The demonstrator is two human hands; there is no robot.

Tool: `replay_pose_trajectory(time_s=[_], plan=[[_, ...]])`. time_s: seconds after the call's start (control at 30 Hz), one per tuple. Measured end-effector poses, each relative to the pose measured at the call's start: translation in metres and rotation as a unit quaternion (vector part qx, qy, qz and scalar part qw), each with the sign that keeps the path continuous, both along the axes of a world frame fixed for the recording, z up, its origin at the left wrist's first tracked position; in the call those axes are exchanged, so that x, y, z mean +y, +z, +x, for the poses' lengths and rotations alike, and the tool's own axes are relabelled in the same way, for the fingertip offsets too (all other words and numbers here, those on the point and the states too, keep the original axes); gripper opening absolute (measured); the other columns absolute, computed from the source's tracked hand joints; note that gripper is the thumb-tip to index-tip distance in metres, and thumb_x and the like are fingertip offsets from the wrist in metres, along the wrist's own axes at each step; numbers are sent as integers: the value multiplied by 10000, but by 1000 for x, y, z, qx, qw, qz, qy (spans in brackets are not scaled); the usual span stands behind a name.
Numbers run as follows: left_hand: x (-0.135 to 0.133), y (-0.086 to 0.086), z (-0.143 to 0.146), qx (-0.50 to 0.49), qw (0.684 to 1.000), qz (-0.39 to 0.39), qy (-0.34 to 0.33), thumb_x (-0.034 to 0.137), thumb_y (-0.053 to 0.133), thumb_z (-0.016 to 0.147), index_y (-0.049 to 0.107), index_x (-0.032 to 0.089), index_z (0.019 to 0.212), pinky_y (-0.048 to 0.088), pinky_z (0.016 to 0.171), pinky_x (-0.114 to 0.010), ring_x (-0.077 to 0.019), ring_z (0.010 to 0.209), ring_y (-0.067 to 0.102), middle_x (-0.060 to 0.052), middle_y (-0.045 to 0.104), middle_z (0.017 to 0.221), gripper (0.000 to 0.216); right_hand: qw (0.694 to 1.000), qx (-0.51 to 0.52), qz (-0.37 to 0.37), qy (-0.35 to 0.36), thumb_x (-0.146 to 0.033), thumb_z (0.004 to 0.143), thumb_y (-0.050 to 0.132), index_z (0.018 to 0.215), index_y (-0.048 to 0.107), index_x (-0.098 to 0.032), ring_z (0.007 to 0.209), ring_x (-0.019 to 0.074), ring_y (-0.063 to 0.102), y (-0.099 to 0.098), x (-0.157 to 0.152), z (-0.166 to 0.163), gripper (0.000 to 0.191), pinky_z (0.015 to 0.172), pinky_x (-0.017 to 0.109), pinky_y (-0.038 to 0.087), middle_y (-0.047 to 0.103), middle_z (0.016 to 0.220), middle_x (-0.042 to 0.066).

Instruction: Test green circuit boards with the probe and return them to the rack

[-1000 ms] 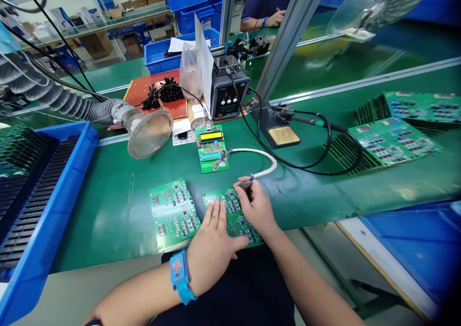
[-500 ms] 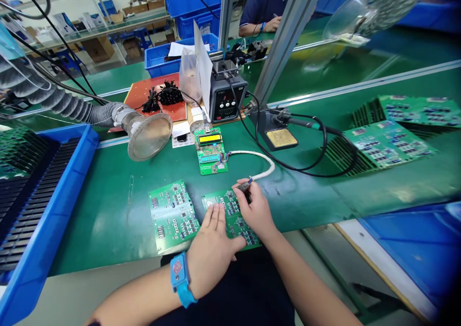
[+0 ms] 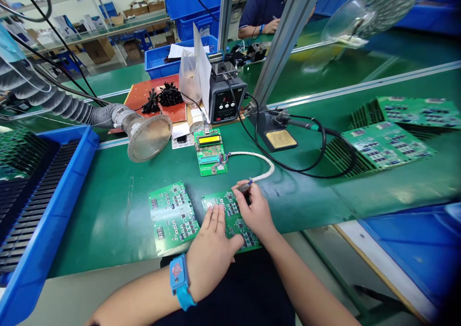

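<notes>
My left hand (image 3: pixel 211 249) lies flat with its fingers stretched out on a green circuit board (image 3: pixel 230 206) near the bench's front edge. My right hand (image 3: pixel 255 210) is closed on a small dark connector (image 3: pixel 245 187) and presses it onto that board's far right corner. A white sleeved cable (image 3: pixel 257 165) runs from the connector to a small test board with a lit yellow display (image 3: pixel 210 151). A second green circuit board (image 3: pixel 172 214) lies just left of the first. A blue strap (image 3: pixel 180 279) sits on my left wrist.
A fume hose with a funnel mouth (image 3: pixel 149 135) hangs at the left. A soldering station (image 3: pixel 226 98) and an iron stand (image 3: pixel 277 136) stand behind. Green boards (image 3: pixel 389 141) are stacked at the right. A blue bin (image 3: pixel 32 196) sits left. Another person (image 3: pixel 266 4) works opposite.
Both hands stay on the board, the right one still holding the connector at the corner. Only the camera has shifted slightly.
</notes>
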State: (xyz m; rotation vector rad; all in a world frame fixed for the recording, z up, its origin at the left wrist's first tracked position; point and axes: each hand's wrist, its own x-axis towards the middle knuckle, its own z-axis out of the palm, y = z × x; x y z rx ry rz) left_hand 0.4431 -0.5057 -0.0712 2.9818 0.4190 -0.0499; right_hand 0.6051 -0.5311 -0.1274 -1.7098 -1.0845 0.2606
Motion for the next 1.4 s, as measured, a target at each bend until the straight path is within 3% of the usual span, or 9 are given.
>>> replay_pose_trajectory(time_s=[0.2,0.3,0.5,0.87,1.07,1.23,1.4], plan=[[1,0,1,22,1000,-1,-5,399,794,748,531,171,874,371,1053,-584,-426,1319,376,-259,442,1407,370,999,47,6,-5,-349,890,542,997,555,-205,880,213,664,1,-5,3,180,826,376,527,698,933,78],[1,1,1,25,1000,2,-4,411,797,741,538,175,878,366,1053,-585,-425,1317,383,-249,455,1401,376,995,97,8,-6,-356,884,569,1061,560,-201,914,211,667,4,-23,5,235,873,395,517,706,955,81],[1,4,2,26,1000,11,-4,436,808,716,543,183,892,376,1046,-578,-424,1312,392,-237,471,1392,406,988,150,-36,24,-388,890,573,1054,545,-196,849,205,680,1,-61,1,254,807,359,546,707,923,88],[1,3,1,27,1000,13,-7,434,806,717,532,175,886,389,1032,-581,-447,1302,382,-264,462,1386,413,994,86,-51,35,-347,912,539,1005,561,-211,883,199,668,-3,-66,-5,166,821,334,535,688,940,67],[1,3,2,33,999,8,-7,431,807,717,537,178,892,383,1036,-585,-439,1306,387,-252,459,1395,409,999,18,-41,23,-314,897,547,943,577,-217,786,192,669,1,-63,-9,112,734,300,542,688,856,52],[2,4,2,44,999,-3,-6,414,797,739,548,177,909,366,1045,-596,-427,1323,376,-249,423,1426,384,999,3,-31,-6,-316,885,538,886,569,-222,686,187,660,-1,-58,-13,99,665,294,548,679,778,42],[2,3,1,31,1000,0,0,416,811,720,548,186,905,373,1048,-583,-412,1324,388,-217,436,1429,396,999,20,-23,8,-307,898,536,905,580,-219,740,192,663,-3,-61,-12,99,709,298,544,679,817,47]])
